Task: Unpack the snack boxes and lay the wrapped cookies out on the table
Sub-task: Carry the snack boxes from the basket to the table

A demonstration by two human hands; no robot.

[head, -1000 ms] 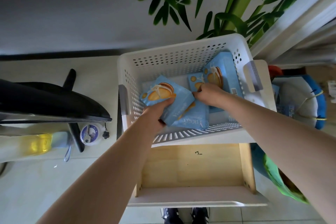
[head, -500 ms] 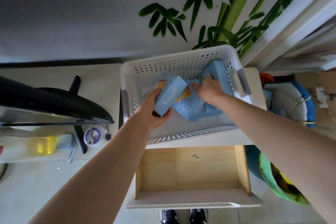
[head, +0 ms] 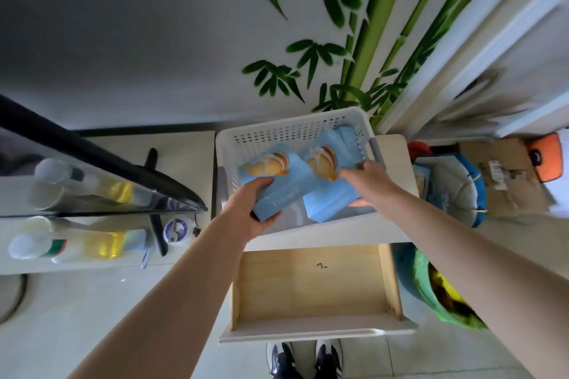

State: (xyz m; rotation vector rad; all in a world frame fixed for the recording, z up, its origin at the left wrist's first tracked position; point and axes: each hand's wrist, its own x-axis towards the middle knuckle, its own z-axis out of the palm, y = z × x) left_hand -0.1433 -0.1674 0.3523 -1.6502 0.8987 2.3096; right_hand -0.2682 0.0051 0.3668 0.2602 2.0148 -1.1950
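Now lifted higher out of the perforated white plastic basket (head: 295, 129): two glossy blue cardboard boxes, left hand (head: 251, 209) wrapped round one (head: 271, 180), right hand (head: 368, 180) gripping the other (head: 328, 191).

Both boxes are now lifted higher in the white perforated plastic basket (head: 295, 129) than a second ago. Left hand (head: 249, 209) has turned its light-blue cardboard snack box (head: 271, 181) picture-face up again, after showing its side half a second ago. Right hand (head: 366, 181) has moved from resting on the pile to gripping a second light-blue snack box (head: 326, 191), raised off the basket floor.
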